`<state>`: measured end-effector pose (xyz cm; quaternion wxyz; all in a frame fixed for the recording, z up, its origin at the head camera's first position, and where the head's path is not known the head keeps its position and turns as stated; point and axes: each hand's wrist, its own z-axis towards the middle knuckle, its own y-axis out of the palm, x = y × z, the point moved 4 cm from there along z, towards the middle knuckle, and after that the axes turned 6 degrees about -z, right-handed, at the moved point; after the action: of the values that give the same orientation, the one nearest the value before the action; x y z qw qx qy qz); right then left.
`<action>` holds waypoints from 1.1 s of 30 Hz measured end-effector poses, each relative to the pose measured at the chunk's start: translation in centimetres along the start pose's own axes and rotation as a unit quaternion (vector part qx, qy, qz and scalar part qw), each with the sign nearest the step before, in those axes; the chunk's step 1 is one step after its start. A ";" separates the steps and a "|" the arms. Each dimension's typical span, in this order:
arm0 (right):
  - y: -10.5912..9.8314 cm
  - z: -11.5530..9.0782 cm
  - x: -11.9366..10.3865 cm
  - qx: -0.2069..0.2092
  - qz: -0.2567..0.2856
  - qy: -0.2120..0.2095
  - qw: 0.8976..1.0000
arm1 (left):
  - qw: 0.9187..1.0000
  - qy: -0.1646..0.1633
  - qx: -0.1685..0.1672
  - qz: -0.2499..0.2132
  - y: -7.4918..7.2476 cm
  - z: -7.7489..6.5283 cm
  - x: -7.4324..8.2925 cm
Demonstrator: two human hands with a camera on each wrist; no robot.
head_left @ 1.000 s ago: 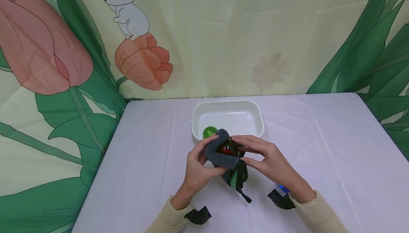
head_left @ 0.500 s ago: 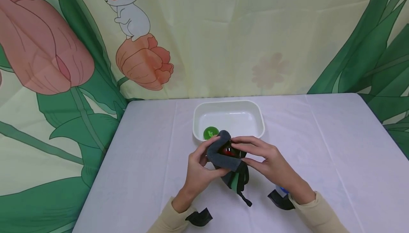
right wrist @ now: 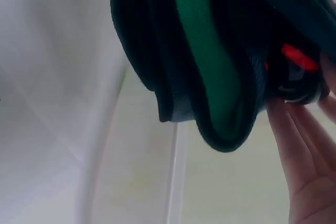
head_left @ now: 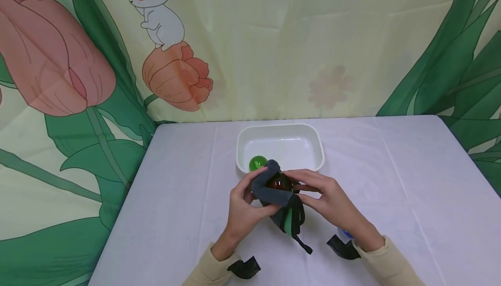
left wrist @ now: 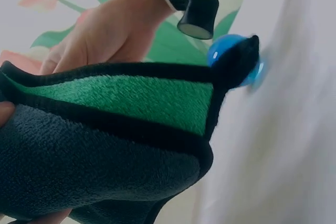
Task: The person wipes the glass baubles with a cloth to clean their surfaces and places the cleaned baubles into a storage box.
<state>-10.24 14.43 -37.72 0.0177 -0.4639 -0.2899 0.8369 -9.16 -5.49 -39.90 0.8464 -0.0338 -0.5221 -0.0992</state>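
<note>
Over the middle of the table, both hands hold a folded cloth (head_left: 274, 196), dark grey outside and green inside with black edging. A dark, shiny ball (head_left: 281, 182) with a red patch sits in its fold, partly covered. My left hand (head_left: 244, 207) grips the cloth from the left, thumb in front and fingers behind. From the right, my right hand (head_left: 330, 196) pinches the ball and cloth edge between fingertips and thumb. In the left wrist view the cloth's green lining (left wrist: 142, 98) shows between black borders, and its cord loop hangs off one corner.
Just beyond the hands stands a white tray (head_left: 291, 151) with a clear green ball (head_left: 257, 163) in its near left corner. A blue ball (left wrist: 224, 45) lies on the table near the right wrist. Black camera mounts (head_left: 244, 267) stick out at both cuffs. A printed curtain (head_left: 258, 59) hangs behind.
The ball's red patch shows less and looks darker than before. The right fingers have shifted slightly on it, and the cloth's hanging cord has swung a little to the right.
</note>
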 end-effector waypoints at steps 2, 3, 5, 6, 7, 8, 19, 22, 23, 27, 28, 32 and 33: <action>-0.1 0.1 -0.2 -0.009 -0.020 -0.010 1.000 | 1.000 0.001 -0.001 -0.006 -0.1 0.0 0.0; -0.1 0.1 -0.3 -0.012 -0.028 -0.017 0.999 | 1.000 -0.001 -0.001 -0.007 -0.1 0.0 0.0; -0.2 0.1 -0.5 -0.016 -0.048 -0.027 0.998 | 1.000 -0.002 -0.004 -0.010 -0.1 0.0 0.0; -0.2 0.1 -0.5 -0.016 -0.057 -0.038 0.998 | 1.000 -0.004 -0.004 -0.011 -0.1 0.0 0.0; -0.3 0.0 -0.6 -0.015 -0.064 -0.048 0.997 | 1.000 -0.006 -0.005 -0.012 0.0 0.0 0.0; -0.2 0.0 -0.6 -0.015 -0.065 -0.058 0.996 | 1.000 -0.009 -0.005 -0.013 0.0 0.0 0.0; -0.2 0.0 -0.3 -0.032 -0.038 -0.004 0.999 | 1.000 -0.015 -0.022 0.006 0.2 -0.2 0.0; -0.2 0.0 -0.1 -0.045 -0.039 0.017 0.998 | 1.000 -0.008 -0.023 0.009 0.1 -0.1 -0.1; -0.3 0.0 -0.1 -0.048 -0.040 0.017 0.998 | 1.000 -0.006 -0.023 0.009 0.1 -0.1 -0.1; -0.6 -0.1 -0.4 -0.034 -0.058 -0.019 0.998 | 1.000 0.001 -0.025 0.007 0.0 0.0 0.0; -0.7 -0.1 -0.5 -0.026 -0.063 -0.034 0.997 | 1.000 0.002 -0.026 0.006 0.0 0.0 0.0; -0.9 -0.3 -1.1 -0.005 -0.087 -0.101 0.991 | 1.000 0.004 -0.025 -0.001 0.1 0.1 0.2; -0.9 -0.3 -1.2 -0.004 -0.093 -0.114 0.989 | 1.000 0.005 -0.024 -0.002 0.1 0.1 0.2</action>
<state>-9.51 15.00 -36.48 0.0598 -0.3365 -0.3353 0.8780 -9.13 -5.39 -39.70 0.8479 -0.0523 -0.5153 -0.1134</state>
